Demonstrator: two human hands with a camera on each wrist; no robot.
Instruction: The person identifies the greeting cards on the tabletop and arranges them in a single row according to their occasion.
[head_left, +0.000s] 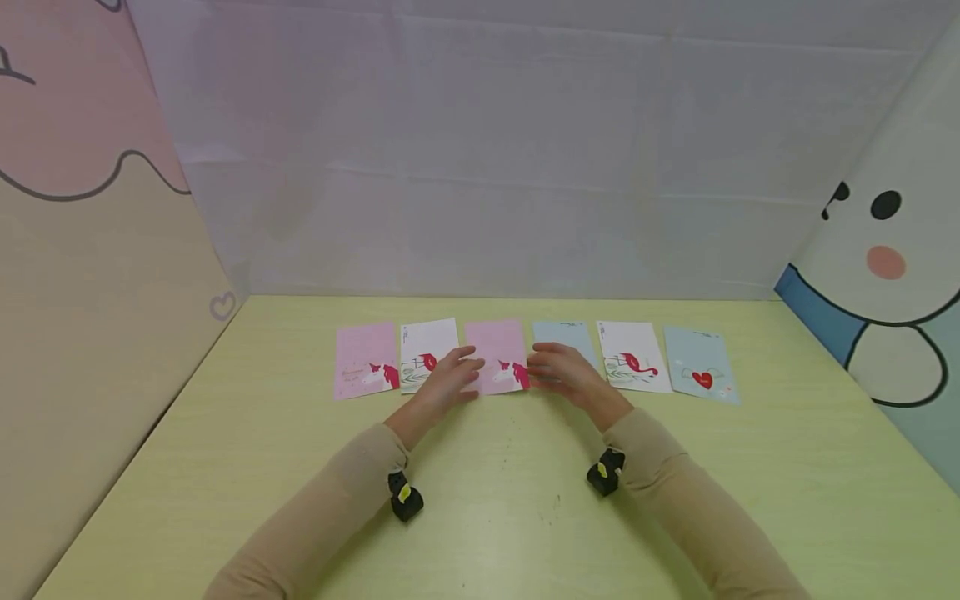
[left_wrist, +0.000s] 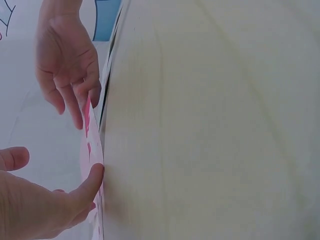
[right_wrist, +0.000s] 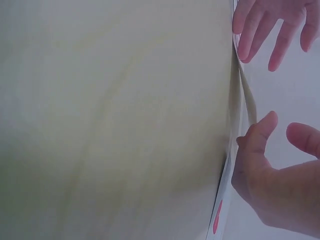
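Note:
A pink card with a white and red unicorn (head_left: pixel 495 354) lies between my two hands in the head view. My left hand (head_left: pixel 444 385) is at its left edge, fingers extended and relaxed, overlapping the white flamingo card (head_left: pixel 427 333) beside it. At the opposite edge is my right hand (head_left: pixel 572 375), its fingers loosely bent in front of a light blue card (head_left: pixel 566 333). In the left wrist view the pink card (left_wrist: pixel 89 145) shows nearly edge-on, with my left fingertips right at its lower edge. The right wrist view shows its edge raised near the right fingertips.
Another pink unicorn card (head_left: pixel 365 358) ends the row on the left. On the right lie a second white flamingo card (head_left: pixel 636 357) and a light blue heart card (head_left: pixel 701 364). A white cloth wall (head_left: pixel 510 167) stands behind the pale yellow table (head_left: pixel 502 517).

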